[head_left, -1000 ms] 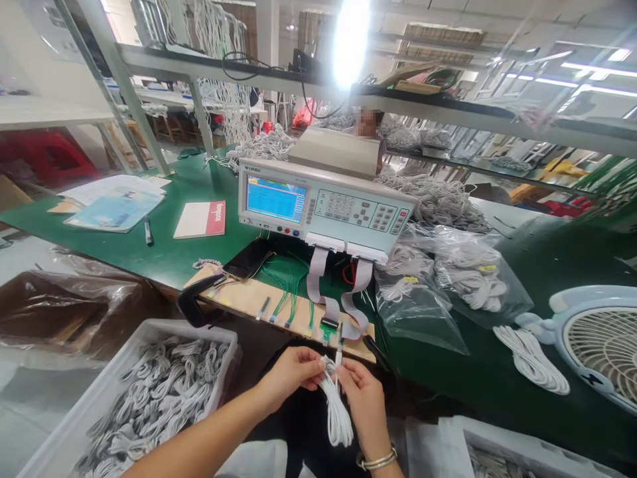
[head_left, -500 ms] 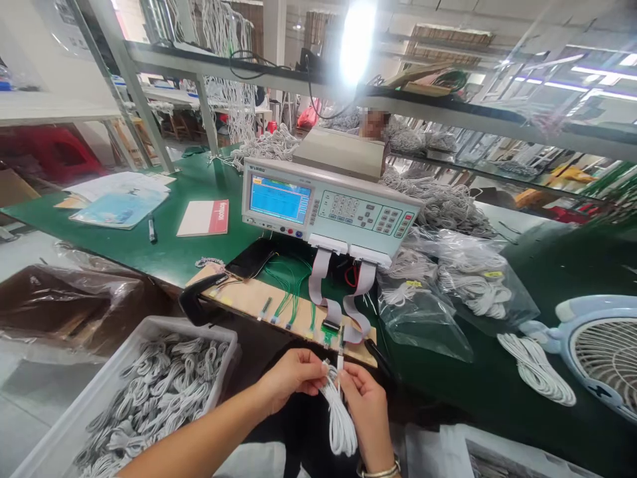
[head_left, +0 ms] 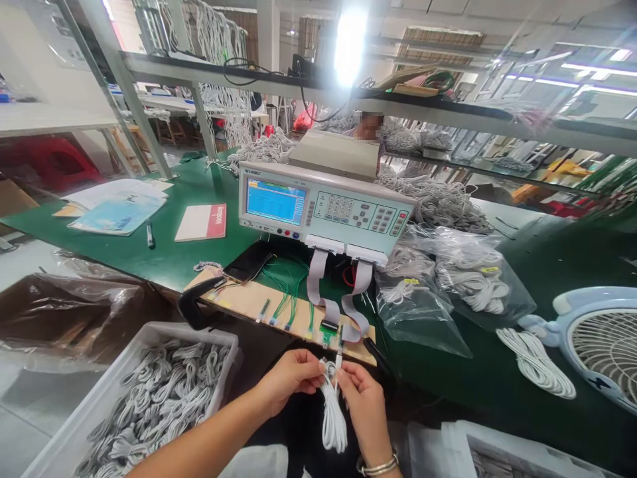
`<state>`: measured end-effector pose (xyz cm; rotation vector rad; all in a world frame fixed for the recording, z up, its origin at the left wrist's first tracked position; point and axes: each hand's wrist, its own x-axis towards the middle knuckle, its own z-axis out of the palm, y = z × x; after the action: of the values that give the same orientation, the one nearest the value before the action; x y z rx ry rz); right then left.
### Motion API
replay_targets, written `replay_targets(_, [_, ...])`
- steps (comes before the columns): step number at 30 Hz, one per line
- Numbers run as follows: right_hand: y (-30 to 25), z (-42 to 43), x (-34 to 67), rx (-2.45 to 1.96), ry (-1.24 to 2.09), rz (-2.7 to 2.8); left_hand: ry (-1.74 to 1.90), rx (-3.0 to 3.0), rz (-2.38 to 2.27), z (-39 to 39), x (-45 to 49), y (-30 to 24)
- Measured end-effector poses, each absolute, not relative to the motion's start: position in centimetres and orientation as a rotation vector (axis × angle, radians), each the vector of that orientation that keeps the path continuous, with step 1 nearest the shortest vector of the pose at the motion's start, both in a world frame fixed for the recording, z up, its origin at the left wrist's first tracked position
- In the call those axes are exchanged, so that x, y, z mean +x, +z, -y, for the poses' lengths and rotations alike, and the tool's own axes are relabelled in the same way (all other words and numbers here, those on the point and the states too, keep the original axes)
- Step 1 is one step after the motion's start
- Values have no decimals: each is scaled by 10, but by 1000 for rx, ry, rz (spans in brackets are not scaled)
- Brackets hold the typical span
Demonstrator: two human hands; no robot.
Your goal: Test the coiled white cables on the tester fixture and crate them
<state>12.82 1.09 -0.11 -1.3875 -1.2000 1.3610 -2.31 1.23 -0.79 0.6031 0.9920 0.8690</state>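
A coiled white cable (head_left: 334, 419) hangs between my two hands at the front edge of a wooden board (head_left: 239, 300). My left hand (head_left: 302, 373) pinches one end of it, near a small plug. Closed on the cable's other end, my right hand (head_left: 360, 386) holds a white connector (head_left: 339, 360) against a socket at the board's right end. Beside that socket sits a small green circuit board (head_left: 328, 334). Grey ribbon cables (head_left: 317, 272) run from it up to a bench tester (head_left: 326, 206) with a lit blue screen.
On the left stands a white bin (head_left: 226, 340) full of coiled cables. Bagged cables (head_left: 472, 282), a loose white coil (head_left: 536, 364) and a blue fan (head_left: 604, 338) lie to the right. Black clamps (head_left: 192, 307) hold the board. Another person is partly visible behind the tester.
The cable coil has swung slightly left and hangs straighter. Both hands keep their grip at the board's edge; the whole view has shifted a little.
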Motion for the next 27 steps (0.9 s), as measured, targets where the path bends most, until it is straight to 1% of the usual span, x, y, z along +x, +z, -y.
replay_targets(5, [-3, -14, 127, -1390, 1379, 1173, 859, 572, -987, -17, -21, -15])
replay_targets(11, [-13, -16, 118, -1301, 1457, 849, 877, 508, -976, -20, -25, -13])
replay_targets(13, [-12, -16, 120, -1331, 1427, 905, 887, 511, -986, -20, -24, -11])
replay_targets(16, [-4, -15, 128, -1399, 1371, 1139, 936, 514, -1019, -20, -18, -10])
replay_targets(20, [3, -6, 138, -1412, 1336, 1249, 1102, 424, -1069, -15, -3, -12])
replay_targets(23, [-2, 2, 139, -1380, 1355, 1158, 1230, 363, -1037, -10, 8, -16])
replay_targets(27, [-10, 6, 133, -1279, 1450, 889, 1242, 338, -931, -9, 9, -17])
